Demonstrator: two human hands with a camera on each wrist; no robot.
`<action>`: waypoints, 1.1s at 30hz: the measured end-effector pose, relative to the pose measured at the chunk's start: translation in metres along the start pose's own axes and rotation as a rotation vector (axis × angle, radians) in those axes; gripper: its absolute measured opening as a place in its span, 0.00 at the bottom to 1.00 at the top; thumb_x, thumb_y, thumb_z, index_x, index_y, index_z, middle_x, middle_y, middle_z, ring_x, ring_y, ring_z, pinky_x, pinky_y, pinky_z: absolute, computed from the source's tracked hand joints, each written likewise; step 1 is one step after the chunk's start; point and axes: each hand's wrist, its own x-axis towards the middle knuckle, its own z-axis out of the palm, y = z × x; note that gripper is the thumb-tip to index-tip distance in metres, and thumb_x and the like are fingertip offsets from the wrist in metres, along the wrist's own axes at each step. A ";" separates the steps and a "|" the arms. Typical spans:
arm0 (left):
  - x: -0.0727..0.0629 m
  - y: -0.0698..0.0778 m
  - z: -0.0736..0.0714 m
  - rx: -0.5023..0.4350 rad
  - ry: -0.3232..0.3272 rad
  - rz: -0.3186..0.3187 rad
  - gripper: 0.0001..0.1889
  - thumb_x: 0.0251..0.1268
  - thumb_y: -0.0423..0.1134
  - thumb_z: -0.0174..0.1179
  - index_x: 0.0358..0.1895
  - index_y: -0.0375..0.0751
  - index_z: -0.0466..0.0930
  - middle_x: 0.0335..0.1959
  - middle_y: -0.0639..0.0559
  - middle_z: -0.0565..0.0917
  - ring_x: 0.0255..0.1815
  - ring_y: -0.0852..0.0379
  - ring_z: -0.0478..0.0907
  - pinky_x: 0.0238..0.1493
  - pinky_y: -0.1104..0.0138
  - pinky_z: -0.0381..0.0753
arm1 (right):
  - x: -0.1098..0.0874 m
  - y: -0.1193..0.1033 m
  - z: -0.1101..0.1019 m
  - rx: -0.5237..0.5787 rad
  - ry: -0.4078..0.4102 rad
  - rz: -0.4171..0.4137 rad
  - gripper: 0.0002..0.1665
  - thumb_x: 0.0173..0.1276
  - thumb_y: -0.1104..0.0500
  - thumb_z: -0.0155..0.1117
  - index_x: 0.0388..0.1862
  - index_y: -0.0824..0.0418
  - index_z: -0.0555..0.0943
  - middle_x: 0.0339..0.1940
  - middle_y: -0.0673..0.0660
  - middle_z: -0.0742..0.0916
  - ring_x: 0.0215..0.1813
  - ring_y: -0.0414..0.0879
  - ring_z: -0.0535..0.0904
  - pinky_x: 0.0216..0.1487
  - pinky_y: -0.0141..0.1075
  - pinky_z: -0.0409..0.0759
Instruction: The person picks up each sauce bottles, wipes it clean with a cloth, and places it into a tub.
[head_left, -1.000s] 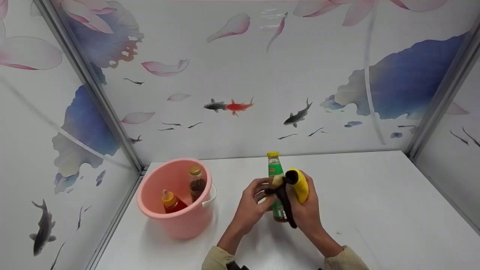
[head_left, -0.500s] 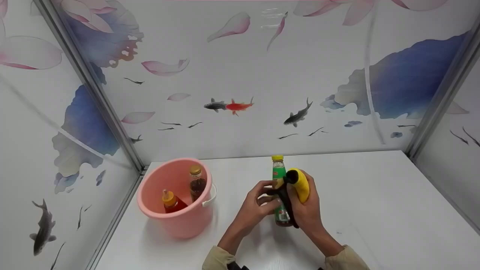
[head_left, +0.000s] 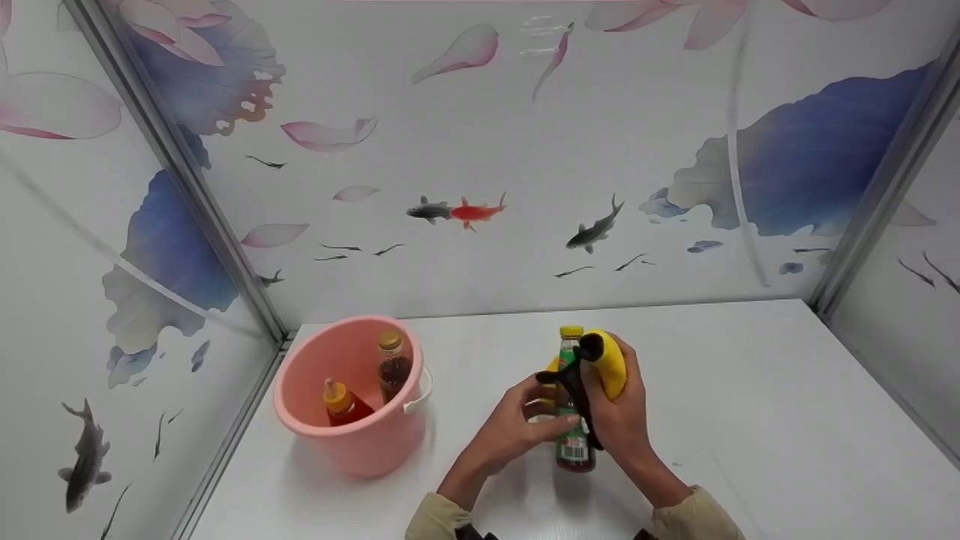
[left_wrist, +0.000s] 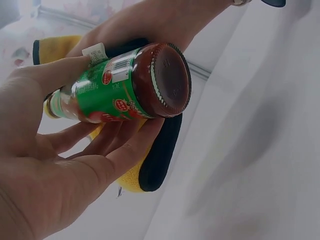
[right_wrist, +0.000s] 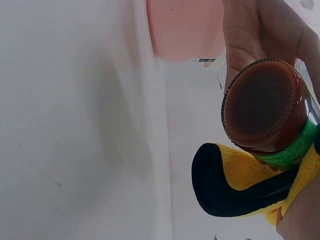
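A glass sauce bottle (head_left: 574, 451) with a yellow cap, green label and reddish-brown contents is held up off the table in front of the person. My left hand (head_left: 517, 424) grips it, thumb on one side and fingers on the other; the left wrist view shows the bottle's ridged base (left_wrist: 171, 80) and barcode. My right hand (head_left: 628, 412) holds a yellow cloth (head_left: 611, 367) with black edging, bunched against the bottle's right side. In the right wrist view the cloth (right_wrist: 240, 167) wraps behind the green label. Part of the bottle's middle is hidden by the cloth's black edge.
A pink bucket (head_left: 367, 454) with a white handle stands on the white table (head_left: 750, 420) to the left. In it are a squeeze bottle (head_left: 345, 405) with an orange cap and a dark bottle (head_left: 394, 373) with a gold cap. Printed panels enclose the table's back and sides.
The bottle has shifted right and nearer the person, more of its lower end now showing below the left thumb. Both hands have moved slightly right with it, still gripping bottle and cloth.
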 end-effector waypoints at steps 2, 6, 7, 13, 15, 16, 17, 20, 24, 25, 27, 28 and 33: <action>0.000 0.000 0.000 0.024 0.014 0.010 0.28 0.71 0.50 0.74 0.72 0.66 0.77 0.64 0.56 0.83 0.65 0.53 0.82 0.69 0.56 0.85 | 0.000 0.000 0.000 -0.002 -0.001 0.000 0.32 0.82 0.63 0.65 0.80 0.54 0.68 0.63 0.52 0.81 0.61 0.47 0.81 0.67 0.29 0.83; 0.000 0.000 0.001 0.036 0.042 0.027 0.27 0.70 0.49 0.75 0.70 0.67 0.79 0.63 0.58 0.84 0.67 0.52 0.81 0.73 0.52 0.81 | 0.000 -0.001 0.000 0.000 0.002 0.003 0.32 0.82 0.62 0.65 0.80 0.55 0.67 0.63 0.51 0.81 0.61 0.47 0.81 0.67 0.29 0.83; 0.001 0.000 0.001 0.034 0.046 0.035 0.27 0.70 0.49 0.75 0.70 0.67 0.79 0.63 0.57 0.84 0.67 0.52 0.81 0.73 0.51 0.81 | 0.000 -0.001 0.000 0.000 0.003 0.005 0.32 0.82 0.62 0.65 0.80 0.54 0.68 0.63 0.51 0.81 0.61 0.47 0.81 0.67 0.29 0.83; 0.001 0.000 0.000 0.039 0.080 0.089 0.26 0.72 0.47 0.73 0.71 0.62 0.79 0.64 0.55 0.84 0.67 0.52 0.81 0.71 0.54 0.81 | -0.002 -0.001 0.002 0.001 0.001 0.005 0.31 0.82 0.63 0.64 0.79 0.55 0.68 0.61 0.52 0.81 0.59 0.47 0.81 0.65 0.28 0.83; 0.001 0.001 -0.001 0.034 0.106 0.095 0.27 0.73 0.47 0.73 0.72 0.61 0.78 0.66 0.55 0.83 0.68 0.51 0.81 0.70 0.58 0.83 | -0.003 -0.001 0.003 0.005 -0.004 0.004 0.30 0.82 0.63 0.64 0.79 0.56 0.69 0.61 0.53 0.82 0.59 0.47 0.81 0.64 0.29 0.83; 0.001 0.001 -0.001 0.029 0.119 0.098 0.28 0.73 0.47 0.73 0.73 0.61 0.78 0.68 0.55 0.82 0.68 0.51 0.81 0.70 0.59 0.83 | -0.004 -0.001 0.003 0.007 -0.008 0.007 0.30 0.82 0.63 0.64 0.79 0.56 0.69 0.61 0.53 0.82 0.59 0.47 0.81 0.64 0.29 0.83; 0.000 0.002 -0.001 0.022 0.134 0.100 0.28 0.73 0.46 0.73 0.74 0.60 0.77 0.69 0.54 0.82 0.68 0.51 0.82 0.69 0.60 0.84 | -0.004 -0.001 0.004 0.005 -0.011 0.011 0.30 0.82 0.63 0.64 0.79 0.56 0.69 0.61 0.53 0.82 0.59 0.47 0.81 0.64 0.29 0.83; -0.001 0.003 -0.003 -0.017 0.175 0.095 0.30 0.73 0.44 0.73 0.75 0.58 0.75 0.69 0.52 0.81 0.67 0.51 0.83 0.66 0.60 0.86 | -0.006 -0.001 0.006 0.002 -0.022 0.026 0.30 0.82 0.61 0.65 0.79 0.55 0.68 0.61 0.52 0.82 0.60 0.47 0.81 0.65 0.29 0.83; 0.000 0.003 -0.004 -0.069 0.194 0.079 0.29 0.72 0.41 0.73 0.73 0.53 0.74 0.69 0.48 0.81 0.66 0.51 0.84 0.62 0.59 0.89 | -0.008 0.000 0.007 0.000 -0.028 0.046 0.31 0.82 0.60 0.65 0.79 0.53 0.68 0.62 0.51 0.82 0.60 0.48 0.81 0.65 0.29 0.83; 0.000 0.003 -0.004 -0.078 0.192 0.077 0.29 0.73 0.40 0.73 0.73 0.52 0.74 0.69 0.48 0.81 0.67 0.51 0.84 0.61 0.59 0.89 | -0.008 0.000 0.007 -0.002 -0.028 0.048 0.31 0.82 0.60 0.65 0.79 0.53 0.68 0.62 0.51 0.82 0.61 0.48 0.81 0.65 0.30 0.82; 0.000 0.003 -0.004 -0.088 0.177 0.072 0.28 0.73 0.41 0.72 0.73 0.50 0.74 0.70 0.47 0.81 0.67 0.50 0.84 0.61 0.58 0.89 | -0.008 0.001 0.008 -0.003 -0.028 0.044 0.31 0.82 0.60 0.65 0.79 0.53 0.68 0.62 0.51 0.82 0.61 0.48 0.81 0.65 0.30 0.83; 0.000 0.003 -0.004 -0.092 0.167 0.069 0.28 0.74 0.41 0.71 0.73 0.49 0.74 0.70 0.47 0.81 0.68 0.50 0.83 0.61 0.57 0.90 | -0.008 0.001 0.008 -0.002 -0.029 0.039 0.31 0.82 0.60 0.65 0.79 0.53 0.68 0.62 0.51 0.82 0.61 0.48 0.81 0.65 0.30 0.83; -0.002 0.003 -0.003 -0.103 0.116 0.046 0.28 0.74 0.43 0.70 0.73 0.48 0.73 0.69 0.45 0.81 0.69 0.48 0.83 0.62 0.54 0.90 | -0.008 0.002 0.007 -0.012 -0.030 0.015 0.31 0.82 0.61 0.65 0.79 0.54 0.68 0.62 0.53 0.82 0.60 0.47 0.82 0.64 0.29 0.83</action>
